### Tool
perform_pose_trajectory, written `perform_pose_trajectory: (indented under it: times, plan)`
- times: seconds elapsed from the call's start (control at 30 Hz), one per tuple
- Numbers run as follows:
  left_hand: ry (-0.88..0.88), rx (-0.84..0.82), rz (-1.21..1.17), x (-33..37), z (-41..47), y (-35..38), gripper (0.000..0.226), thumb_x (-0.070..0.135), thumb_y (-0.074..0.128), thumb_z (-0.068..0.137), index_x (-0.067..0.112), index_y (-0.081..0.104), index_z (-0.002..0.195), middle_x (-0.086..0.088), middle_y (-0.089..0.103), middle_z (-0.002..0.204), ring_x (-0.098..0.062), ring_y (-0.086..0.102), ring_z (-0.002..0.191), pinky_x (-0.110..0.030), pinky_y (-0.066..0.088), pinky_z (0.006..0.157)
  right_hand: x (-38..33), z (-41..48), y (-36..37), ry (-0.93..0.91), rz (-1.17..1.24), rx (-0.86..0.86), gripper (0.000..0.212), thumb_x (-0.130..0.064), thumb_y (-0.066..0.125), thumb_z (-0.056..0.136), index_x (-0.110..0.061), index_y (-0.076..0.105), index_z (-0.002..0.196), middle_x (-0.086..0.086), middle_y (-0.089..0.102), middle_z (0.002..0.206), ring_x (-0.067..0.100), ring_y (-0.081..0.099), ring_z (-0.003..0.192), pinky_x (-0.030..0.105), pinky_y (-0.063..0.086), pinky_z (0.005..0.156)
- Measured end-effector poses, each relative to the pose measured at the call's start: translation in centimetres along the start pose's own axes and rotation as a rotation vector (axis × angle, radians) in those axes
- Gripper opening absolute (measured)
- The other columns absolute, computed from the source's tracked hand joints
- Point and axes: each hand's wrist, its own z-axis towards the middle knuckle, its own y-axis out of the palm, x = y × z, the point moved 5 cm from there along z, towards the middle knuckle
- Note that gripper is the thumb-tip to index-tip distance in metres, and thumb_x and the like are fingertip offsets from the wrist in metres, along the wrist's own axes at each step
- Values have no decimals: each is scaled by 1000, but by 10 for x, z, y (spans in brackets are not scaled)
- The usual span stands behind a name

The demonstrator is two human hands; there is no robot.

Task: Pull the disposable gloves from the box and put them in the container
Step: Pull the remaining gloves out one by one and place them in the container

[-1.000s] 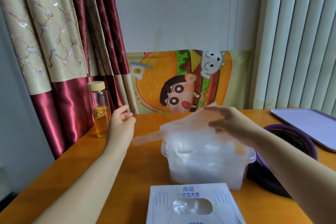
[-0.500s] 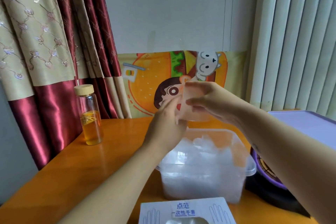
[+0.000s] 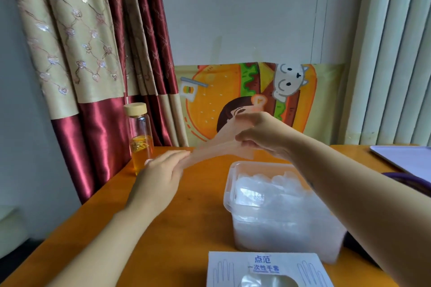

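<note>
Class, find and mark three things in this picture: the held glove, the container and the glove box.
glove point(image 3: 217, 147), head view, its stretched middle.
container point(image 3: 268, 237), head view, its front wall.
box point(image 3: 265, 265), head view, its printed top.

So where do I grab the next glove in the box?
Pinch the crumpled glove showing in the oval hole of the box, coming straight down. The box lies flat, hole up, and the film is thin and bunched, so fingertips should catch it. The left hand and right hand are busy pinching the stretched glove.
</note>
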Motion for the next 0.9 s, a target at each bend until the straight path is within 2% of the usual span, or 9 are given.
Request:
perform_pose_trajectory:
  times: [0.13, 0.2, 0.3, 0.4, 0.47, 0.57, 0.67, 0.77, 0.9]
  plan:
    - [-26, -446, 221, -22, -29, 25, 47, 13, 31, 102, 33, 41, 143, 16, 40, 146, -6, 31, 138, -32, 13, 120, 40, -12, -6, 104, -190, -93, 57, -1, 65, 84, -17, 49, 136, 6, 63, 84, 6, 59, 57, 15, 48, 52]
    - [-128, -575, 338, -35, -31, 30, 49, 12, 31, 100, 35, 41, 143, 14, 36, 150, -10, 28, 140, -40, 9, 121, 60, -19, -13, 141, -227, -113, 58, -1, 66, 84, -17, 49, 137, 9, 65, 90, 8, 62, 60, 20, 54, 60]
    - [-150, -359, 330, -24, -9, 17, 48, 8, 39, 97, 34, 48, 137, 11, 44, 145, -14, 39, 134, -42, 20, 119, 76, -32, -25, 163, -284, -137, 60, -5, 68, 84, -18, 47, 139, 13, 68, 98, 15, 66, 71, 28, 57, 78]
    - [22, -100, 31, 35, 18, 8, 42, 7, 43, 96, 27, 56, 130, 12, 54, 132, -10, 51, 120, -32, 43, 104, 83, -44, -36, 145, -432, -169, 62, -11, 68, 85, -22, 43, 140, 7, 70, 95, 15, 68, 76, 29, 56, 81]
    - [152, -292, -81, 80, 28, 30, 39, 13, 46, 97, 29, 54, 132, 13, 53, 131, -6, 50, 119, -26, 43, 100, 88, -50, -43, 157, -527, -189, 63, -13, 67, 86, -22, 40, 142, -1, 69, 90, 7, 67, 71, 24, 55, 77]
    - [209, -811, 33, 119, 26, 83, 42, 29, 50, 97, 33, 48, 139, 8, 45, 145, -13, 44, 128, -28, 34, 102, 99, -57, -44, 195, -655, -254, 66, -12, 65, 86, -17, 34, 145, -11, 65, 76, 0, 62, 63, 15, 48, 68]
    - [199, -1132, 272, 127, 24, 117, 46, 43, 44, 98, 30, 45, 143, 5, 40, 150, -19, 39, 135, -34, 31, 107, 113, -59, -48, 217, -844, -299, 71, -13, 63, 88, -11, 27, 148, 3, 65, 119, 9, 60, 96, 20, 42, 89]
    - [199, -1265, 377, 125, 23, 136, 49, 43, 41, 100, 31, 37, 147, 4, 32, 155, -21, 32, 140, -34, 28, 111, 122, -59, -47, 280, -1089, -348, 66, -20, 63, 88, -6, 33, 145, 8, 48, 140, 22, 48, 123, 29, 38, 104]
    - [190, -1277, 387, 122, 27, 153, 53, 42, 46, 99, 34, 31, 149, 4, 24, 158, -21, 26, 143, -34, 26, 112, 109, -60, -49, 206, -1242, -186, 45, -17, 59, 90, -12, 46, 134, 11, 45, 130, 28, 51, 111, 29, 44, 77]
